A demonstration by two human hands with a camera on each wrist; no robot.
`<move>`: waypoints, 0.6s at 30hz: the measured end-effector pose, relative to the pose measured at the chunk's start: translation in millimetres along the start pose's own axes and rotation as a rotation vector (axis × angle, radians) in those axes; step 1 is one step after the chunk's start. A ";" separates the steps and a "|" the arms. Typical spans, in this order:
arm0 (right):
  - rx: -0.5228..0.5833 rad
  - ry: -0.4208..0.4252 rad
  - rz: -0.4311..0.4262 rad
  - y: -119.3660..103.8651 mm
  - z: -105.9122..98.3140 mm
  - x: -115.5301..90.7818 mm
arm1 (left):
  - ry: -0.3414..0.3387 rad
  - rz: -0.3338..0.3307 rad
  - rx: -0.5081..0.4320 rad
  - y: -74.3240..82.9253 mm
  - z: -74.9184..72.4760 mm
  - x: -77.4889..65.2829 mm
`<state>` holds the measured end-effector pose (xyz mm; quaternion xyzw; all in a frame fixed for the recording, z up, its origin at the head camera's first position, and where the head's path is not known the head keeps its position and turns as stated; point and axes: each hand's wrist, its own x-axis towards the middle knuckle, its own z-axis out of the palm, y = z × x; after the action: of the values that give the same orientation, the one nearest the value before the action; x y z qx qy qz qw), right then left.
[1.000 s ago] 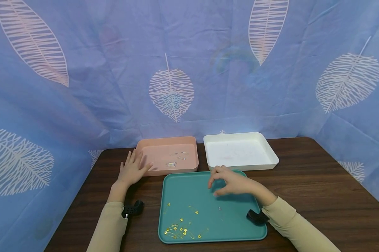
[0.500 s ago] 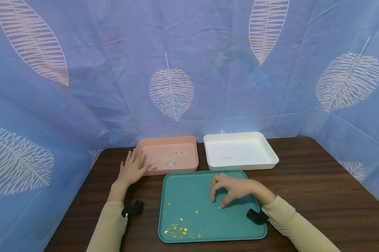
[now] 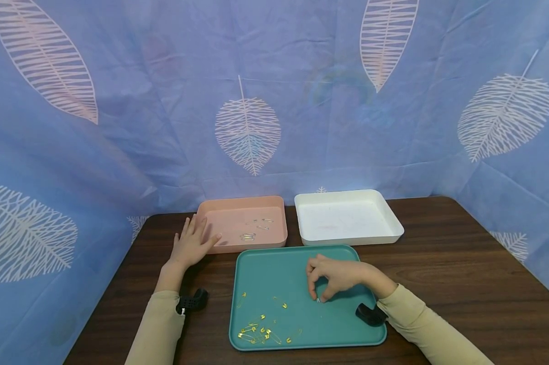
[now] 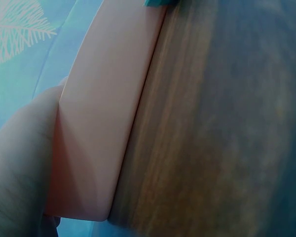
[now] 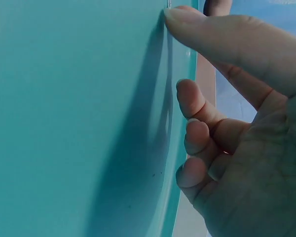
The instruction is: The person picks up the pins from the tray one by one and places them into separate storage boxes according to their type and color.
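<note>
My right hand (image 3: 335, 276) is low over the teal tray (image 3: 279, 268), thumb and index finger at either side of a small silver safety pin (image 3: 318, 300) and pinching it. The right wrist view shows the thumb tip (image 5: 180, 17) against this pin near the top edge, the other fingers loosely curled; most of the pin is out of sight. Several gold safety pins (image 3: 256, 332) lie at the tray's front left. My left hand (image 3: 188, 248) rests with spread fingers on the left corner of the pink tray (image 3: 224, 249), which holds several silver safety pins (image 3: 248, 236).
A white tray (image 3: 347, 241) stands behind the teal tray, right of the pink one. All three trays are on a dark wooden table (image 3: 461, 268). Blue cloth with leaf prints (image 3: 301, 126) hangs behind the table.
My right hand has come down and toward the front of the teal tray, and its thumb and index finger have closed in on the silver safety pin. The left hand stays put.
</note>
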<state>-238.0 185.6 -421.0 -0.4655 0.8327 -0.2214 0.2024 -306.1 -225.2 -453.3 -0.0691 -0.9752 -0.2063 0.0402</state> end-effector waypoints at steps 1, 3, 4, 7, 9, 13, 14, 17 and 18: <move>-0.002 0.000 0.001 -0.5 0.1 0.1 | 0.000 0.000 -0.001 0.1 0.0 -0.1; -0.002 -0.002 0.007 -1.6 0.2 0.2 | 0.002 0.001 -0.001 -0.1 0.3 -0.1; -0.002 -0.002 0.010 -2.2 0.3 0.3 | 0.003 0.003 0.001 -0.4 0.5 0.2; 0.000 -0.004 0.024 -3.7 0.4 0.3 | 0.003 0.007 0.002 -1.2 1.1 0.6; 0.000 -0.004 0.035 -4.4 0.6 0.2 | 0.003 0.009 -0.001 -1.2 1.1 0.4; -0.010 -0.005 0.059 -5.6 1.2 -0.3 | 0.000 0.009 -0.008 -0.7 1.1 0.0; -0.012 -0.005 0.063 -6.1 1.4 -0.4 | 0.000 0.009 -0.008 -0.5 1.1 -0.2; -0.017 -0.006 0.074 -7.6 1.7 -0.6 | 0.001 0.008 -0.006 -0.9 1.8 0.4; -0.019 -0.006 0.076 -8.1 1.8 -0.6 | 0.001 0.008 -0.005 -1.1 2.1 0.6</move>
<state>-231.2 182.0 -417.8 -0.4360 0.8513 -0.2042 0.2087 -306.9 -225.2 -455.7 -0.0730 -0.9744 -0.2086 0.0413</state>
